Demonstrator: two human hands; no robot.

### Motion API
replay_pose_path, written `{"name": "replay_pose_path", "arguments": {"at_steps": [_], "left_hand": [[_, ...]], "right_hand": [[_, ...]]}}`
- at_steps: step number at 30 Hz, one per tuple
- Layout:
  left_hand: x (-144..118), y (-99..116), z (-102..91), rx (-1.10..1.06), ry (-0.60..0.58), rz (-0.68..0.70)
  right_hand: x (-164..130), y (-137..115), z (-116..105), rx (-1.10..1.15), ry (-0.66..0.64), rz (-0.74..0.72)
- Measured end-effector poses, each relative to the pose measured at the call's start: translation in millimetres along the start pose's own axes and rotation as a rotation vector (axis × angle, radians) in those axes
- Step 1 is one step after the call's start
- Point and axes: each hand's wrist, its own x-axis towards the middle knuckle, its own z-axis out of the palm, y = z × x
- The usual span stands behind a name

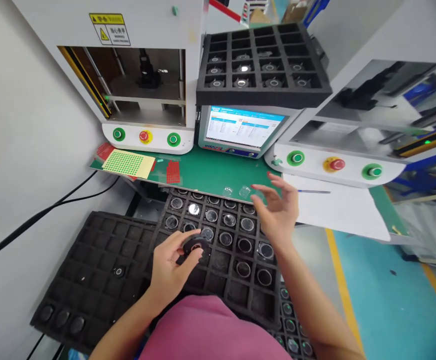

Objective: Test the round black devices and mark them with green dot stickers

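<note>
Fingers of our left hand [173,267] pinch a black round part [194,246] above the foam tray [225,260]; our right hand [278,210] hovers, fingers spread, by the green bench [210,172].

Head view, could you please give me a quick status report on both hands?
Left hand grips round black part over foam tray. Right hand open, empty, hovering by green bench edge. Nothing between them.

A round black disc [194,246] with a small bright ring at its centre sits between the fingers and thumb of the left hand [171,267]. It lies nearly flat, face up, just above the black foam tray [218,280], over the tray's left edge. That tray is a grid of square pockets; those in its far rows hold round, glassy, metal-rimmed parts, while several near pockets are bare.
</note>
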Motion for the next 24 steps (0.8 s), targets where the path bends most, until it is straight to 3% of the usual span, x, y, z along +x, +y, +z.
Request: {"name": "replay_pose_path", "arguments": {"at_steps": [3,7,11,16,19,22,24], "left_hand": [[-2,3,5.1,-0.021,-0.010,-0.007],[-2,12,6.2,0.084,-0.083,0.069],[-4,19,-0.8,0.106,-0.089,0.113],[-2,16,-7.0,0.134,-0.055,0.491],[4,13,-7.8,0.178,-0.112,0.636],[8,9,-9.2,0.176,-0.179,0.637],[6,4,-10.5,0.161,-0.134,0.594]], "right_hand": [[-42,-54,14,0.295,-0.291,-0.037],[-65,-83,23,0.563,-0.468,0.211],[-66,-81,25,0.684,-0.458,0.459],[-79,-83,29,0.824,-0.297,0.765],[-87,-87,31,0.892,-0.292,0.927],[-93,-90,32,0.920,-0.354,1.001],[-95,-91,33,0.921,-0.402,0.991]]}}
